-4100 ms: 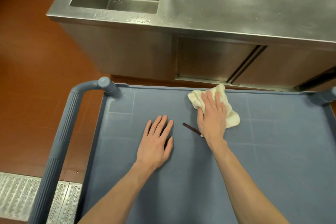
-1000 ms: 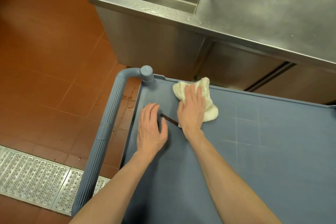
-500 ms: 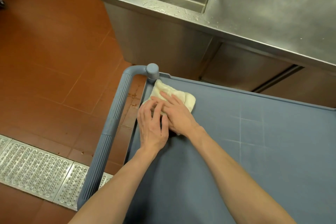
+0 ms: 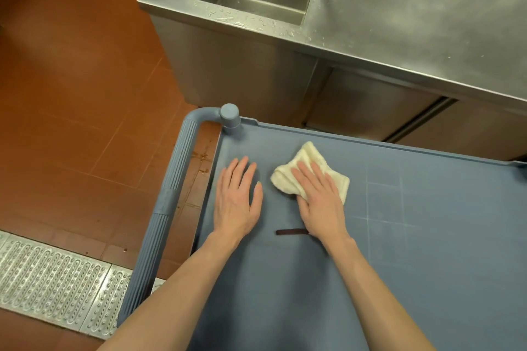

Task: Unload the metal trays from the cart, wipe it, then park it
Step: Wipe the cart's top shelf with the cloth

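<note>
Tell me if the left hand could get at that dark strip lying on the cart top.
Probably yes. The left hand lies flat and empty on the cart top, and the dark strip sits just beside it with bare surface between. Only the strip's far end meets the right hand.

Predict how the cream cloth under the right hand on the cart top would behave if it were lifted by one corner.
The cloth would probably flop and unfold, since it lies in soft bunched folds. It looks light, as the flat right hand alone moves it. It likely slides easily on the smooth cart top.
</note>
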